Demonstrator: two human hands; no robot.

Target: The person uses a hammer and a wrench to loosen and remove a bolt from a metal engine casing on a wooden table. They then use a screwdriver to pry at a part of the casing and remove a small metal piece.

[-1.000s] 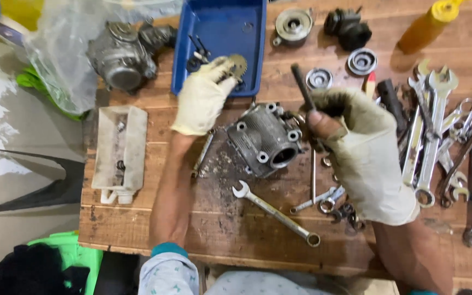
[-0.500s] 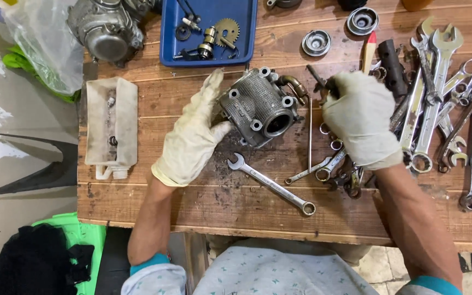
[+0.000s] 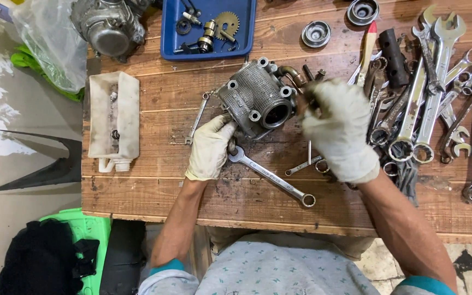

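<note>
On the surface [image 3: 154,186]: a white tub [image 3: 113,117] sits far left, a blue tray [image 3: 170,43] of small parts above, out of my way.
Left hand [image 3: 211,146]: gloved, grip pressed against the metal engine block's [image 3: 258,98] lower edge to steady it; wrist straight.
Engine block: centre, tilted, bore facing me.
Right hand [image 3: 337,128]: blurred fist at the block's right side; I cannot tell what it holds.
Wrenches [image 3: 432,98]: fanned at right, within reach.

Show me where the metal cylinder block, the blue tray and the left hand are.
metal cylinder block [image 3: 249,93]: head view, on its ribbed top face.
blue tray [image 3: 247,24]: head view, on its right wall.
left hand [image 3: 210,148]: head view, on the glove's back.
</note>
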